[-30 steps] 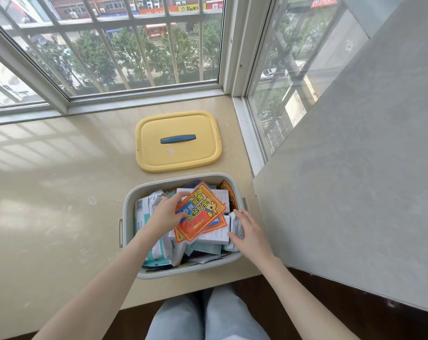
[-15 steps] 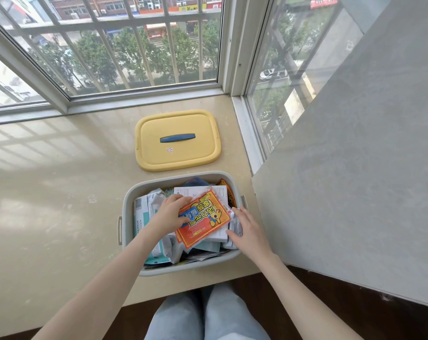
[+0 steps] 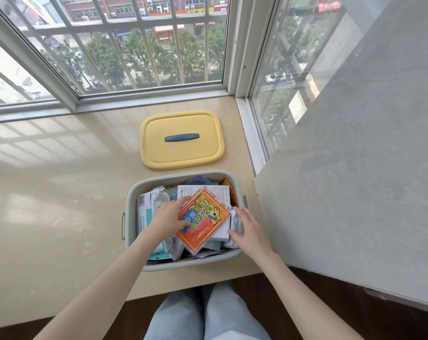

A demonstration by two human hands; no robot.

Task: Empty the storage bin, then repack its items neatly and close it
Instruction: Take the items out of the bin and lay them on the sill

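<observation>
Though likely light, slick and floppy, best taken edgewise: orange packet (image 3: 204, 218) pinched in left grip (image 3: 170, 215); right grip (image 3: 248, 228) flat, empty.

a pale beige stone bench (image 3: 48, 192) is seen across the middle and toward 9 o'clock, crossed by faint shadows of bars. at 12 o'clock a barred window (image 3: 134, 45) is set above it, through which green trees (image 3: 146, 55) and brick buildings (image 3: 134, 8) are seen. at 1 o'clock a second window (image 3: 281, 69) is placed, with a white car (image 3: 273, 77) visible beyond. a grey wall (image 3: 355, 168) is found at 3 o'clock. dark floor (image 3: 330, 303) and legs in light jeans (image 3: 208, 315) are seen at 6 o'clock.
</observation>
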